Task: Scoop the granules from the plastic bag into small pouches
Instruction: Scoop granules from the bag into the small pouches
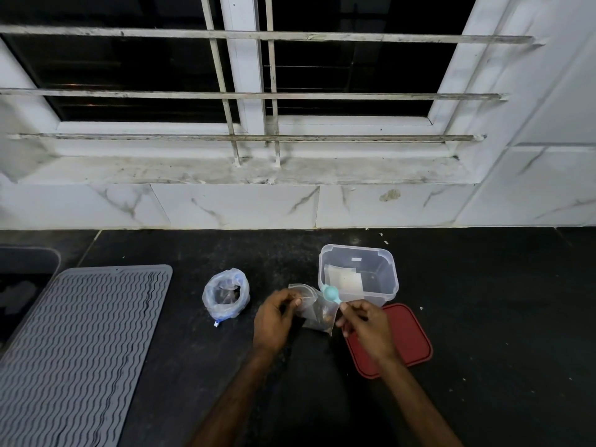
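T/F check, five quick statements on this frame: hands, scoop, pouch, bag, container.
1. The right hand holds a teal scoop. True.
2. The left hand holds the small pouch by its top edge. True.
3. The red lid is on the clear container. False: it lies flat on the counter beside it.
4. The plastic bag lies right of the container. False: it stands left of both hands.
5. The pouch is empty. False: brown granules show inside.
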The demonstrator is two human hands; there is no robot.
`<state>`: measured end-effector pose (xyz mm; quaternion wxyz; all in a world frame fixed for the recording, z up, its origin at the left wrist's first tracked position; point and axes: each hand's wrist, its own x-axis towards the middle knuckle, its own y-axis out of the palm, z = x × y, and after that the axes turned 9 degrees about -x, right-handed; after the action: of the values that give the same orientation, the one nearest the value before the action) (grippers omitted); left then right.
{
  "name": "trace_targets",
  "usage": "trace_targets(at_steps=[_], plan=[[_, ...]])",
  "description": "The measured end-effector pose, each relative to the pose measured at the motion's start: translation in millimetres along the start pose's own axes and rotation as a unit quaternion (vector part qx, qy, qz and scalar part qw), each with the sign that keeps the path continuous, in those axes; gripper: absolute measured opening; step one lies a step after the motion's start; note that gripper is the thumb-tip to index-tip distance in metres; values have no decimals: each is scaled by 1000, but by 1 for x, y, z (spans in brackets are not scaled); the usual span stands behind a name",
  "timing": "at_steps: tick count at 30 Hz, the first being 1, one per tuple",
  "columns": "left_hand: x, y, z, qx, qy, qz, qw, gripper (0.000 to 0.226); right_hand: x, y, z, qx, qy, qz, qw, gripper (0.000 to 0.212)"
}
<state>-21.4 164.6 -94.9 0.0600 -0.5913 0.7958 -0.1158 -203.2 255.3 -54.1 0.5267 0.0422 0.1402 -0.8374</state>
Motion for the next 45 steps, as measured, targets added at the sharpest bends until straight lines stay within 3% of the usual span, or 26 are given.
trace_targets(at_steps=[4, 9, 12, 15, 18, 21, 25, 29, 32, 36, 39, 42, 45], plan=[[3, -2, 2, 60, 38, -55, 996, 8, 0, -34, -31, -114, 25, -2, 993, 10], [2, 5, 2, -53, -6, -38, 998, 19, 8, -66, -69, -288, 66, -31, 955, 8], [3, 8, 1, -95, -52, -16, 994, 10, 10, -67, -73, -394, 41, -37, 917, 15], [1, 9, -1, -106, -58, -27, 992, 9, 5, -58, -64, -464, -26, -114, 878, 26], [-1, 10, -8, -124, -55, -27, 990, 7, 5, -31, -43, -348, -117, -73, 927, 12], [-3, 11, -15, -139, -45, -8, 989, 6, 5, -1, -22, -228, -129, -8, 965, 10], [-4, 7, -24, -181, -57, -13, 982, 5, 4, 15, -15, -235, -112, 45, 964, 9], [-1, -1, -24, -179, -60, -34, 981, 4, 6, 18, -29, -249, -108, 27, 962, 12], [-1, -1, -28, -215, -64, -74, 972, 8, 4, 23, -31, -170, -78, 9, 982, 16], [-1, 12, -32, -320, -90, -132, 934, 13, 2, 28, -32, -104, -33, 37, 993, 16], [1, 14, -30, -315, -86, -99, 940, 25, 5, 23, -37, -137, -45, 66, 987, 2], [7, 8, -31, -245, -66, -56, 966, 33, 9, 22, -26, -109, -35, 52, 992, 18], [9, 5, -35, -211, -57, -26, 976, 39, 15, 27, -14, -78, -74, 42, 993, 11]])
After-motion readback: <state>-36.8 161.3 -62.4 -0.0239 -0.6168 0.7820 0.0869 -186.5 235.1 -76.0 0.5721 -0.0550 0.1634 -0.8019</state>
